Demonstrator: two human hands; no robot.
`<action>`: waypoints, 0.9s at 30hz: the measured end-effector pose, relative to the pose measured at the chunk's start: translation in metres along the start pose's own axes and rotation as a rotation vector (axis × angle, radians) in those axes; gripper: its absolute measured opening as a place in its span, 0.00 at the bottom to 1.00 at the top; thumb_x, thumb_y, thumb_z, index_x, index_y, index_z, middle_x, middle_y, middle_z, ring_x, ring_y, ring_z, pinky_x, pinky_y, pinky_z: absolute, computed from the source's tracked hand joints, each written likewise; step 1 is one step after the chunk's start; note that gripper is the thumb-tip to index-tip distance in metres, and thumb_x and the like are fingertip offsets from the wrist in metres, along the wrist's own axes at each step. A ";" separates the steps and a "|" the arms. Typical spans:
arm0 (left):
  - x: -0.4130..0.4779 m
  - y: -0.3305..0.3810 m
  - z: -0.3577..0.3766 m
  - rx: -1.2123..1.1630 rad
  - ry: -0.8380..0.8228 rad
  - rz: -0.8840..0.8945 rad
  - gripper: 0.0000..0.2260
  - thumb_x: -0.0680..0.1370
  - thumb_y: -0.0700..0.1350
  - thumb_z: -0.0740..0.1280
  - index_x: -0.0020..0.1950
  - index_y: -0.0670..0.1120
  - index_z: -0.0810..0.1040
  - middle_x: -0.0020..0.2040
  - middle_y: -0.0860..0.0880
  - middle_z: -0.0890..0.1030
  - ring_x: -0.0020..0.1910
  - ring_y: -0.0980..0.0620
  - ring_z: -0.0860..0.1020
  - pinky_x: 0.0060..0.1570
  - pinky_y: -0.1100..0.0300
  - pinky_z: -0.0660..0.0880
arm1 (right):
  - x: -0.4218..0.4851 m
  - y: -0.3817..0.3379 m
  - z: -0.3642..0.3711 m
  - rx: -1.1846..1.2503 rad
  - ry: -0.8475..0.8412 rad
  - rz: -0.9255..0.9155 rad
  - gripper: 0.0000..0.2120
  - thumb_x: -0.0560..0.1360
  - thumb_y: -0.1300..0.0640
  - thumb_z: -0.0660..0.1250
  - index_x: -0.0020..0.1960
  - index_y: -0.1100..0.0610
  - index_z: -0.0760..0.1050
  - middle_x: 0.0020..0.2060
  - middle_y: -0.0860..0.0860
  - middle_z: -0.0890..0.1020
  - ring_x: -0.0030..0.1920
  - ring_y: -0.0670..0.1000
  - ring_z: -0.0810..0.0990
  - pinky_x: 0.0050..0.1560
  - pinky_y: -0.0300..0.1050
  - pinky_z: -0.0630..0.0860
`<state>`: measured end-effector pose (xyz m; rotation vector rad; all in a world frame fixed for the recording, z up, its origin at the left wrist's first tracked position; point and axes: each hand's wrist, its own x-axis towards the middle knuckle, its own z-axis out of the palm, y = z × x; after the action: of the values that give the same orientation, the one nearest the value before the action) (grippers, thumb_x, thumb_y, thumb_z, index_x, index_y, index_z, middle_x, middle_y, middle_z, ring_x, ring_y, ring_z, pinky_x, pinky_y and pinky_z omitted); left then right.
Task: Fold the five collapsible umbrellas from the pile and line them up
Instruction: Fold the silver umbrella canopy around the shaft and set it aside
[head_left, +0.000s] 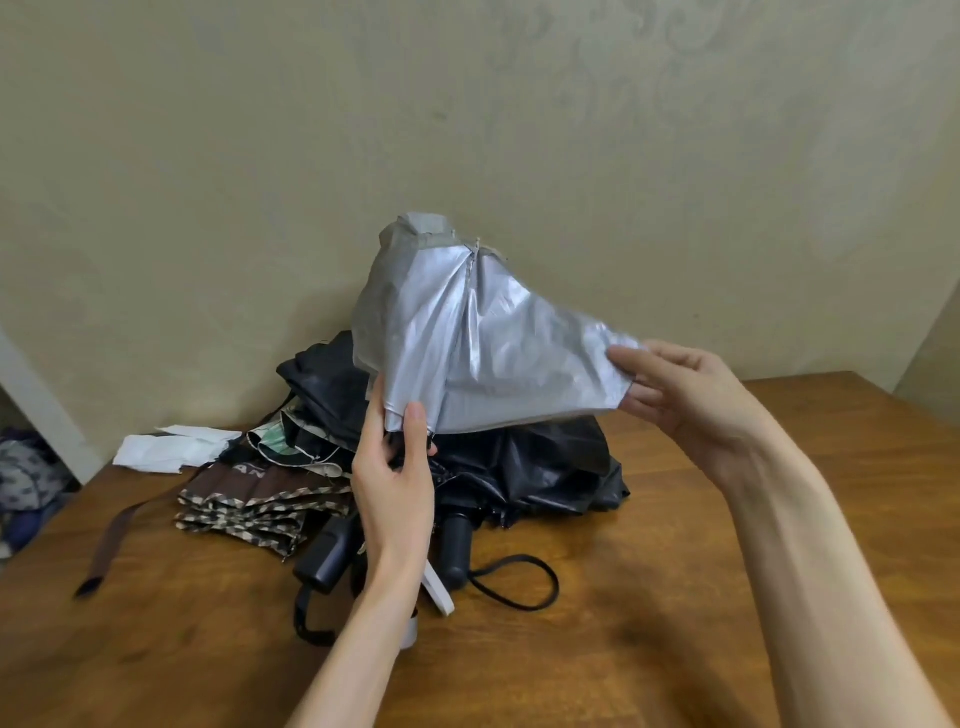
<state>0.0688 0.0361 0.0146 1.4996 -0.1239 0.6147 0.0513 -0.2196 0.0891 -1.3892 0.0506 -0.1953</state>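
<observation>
Held umbrella (467, 332) above pile (519, 462) on table (675, 597), by wall (208, 156).

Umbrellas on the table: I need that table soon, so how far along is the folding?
Done: nothing looks finished; no folded umbrellas stand in a row on the table. In hand: the silver umbrella, its cloth loose, gripped at the rim by the left hand and pinched by the right hand. Left: that one, plus the black umbrella and the brown checked umbrella, lying loose beneath it.
</observation>
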 end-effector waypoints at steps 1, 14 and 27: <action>-0.001 0.001 0.001 0.011 -0.008 0.010 0.23 0.87 0.48 0.64 0.82 0.48 0.68 0.62 0.63 0.80 0.52 0.71 0.82 0.51 0.75 0.75 | -0.002 -0.004 0.004 0.069 -0.033 -0.037 0.19 0.76 0.58 0.75 0.61 0.71 0.81 0.52 0.62 0.84 0.50 0.60 0.82 0.64 0.49 0.81; -0.027 0.005 0.011 0.166 -0.261 0.047 0.29 0.81 0.49 0.64 0.82 0.64 0.66 0.42 0.64 0.79 0.36 0.55 0.81 0.38 0.56 0.80 | 0.000 -0.025 0.111 0.106 -0.227 -0.244 0.11 0.81 0.62 0.72 0.41 0.53 0.83 0.40 0.50 0.85 0.48 0.52 0.87 0.56 0.47 0.83; -0.023 0.000 0.017 0.095 -0.055 0.015 0.24 0.83 0.66 0.64 0.77 0.62 0.70 0.61 0.53 0.86 0.61 0.46 0.84 0.61 0.40 0.80 | 0.005 -0.008 0.132 -0.183 -0.168 -0.509 0.15 0.80 0.75 0.65 0.62 0.66 0.83 0.56 0.56 0.88 0.55 0.52 0.88 0.60 0.47 0.84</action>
<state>0.0544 0.0131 0.0059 1.6091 -0.1500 0.5987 0.0755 -0.0938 0.1214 -1.5770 -0.4385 -0.5051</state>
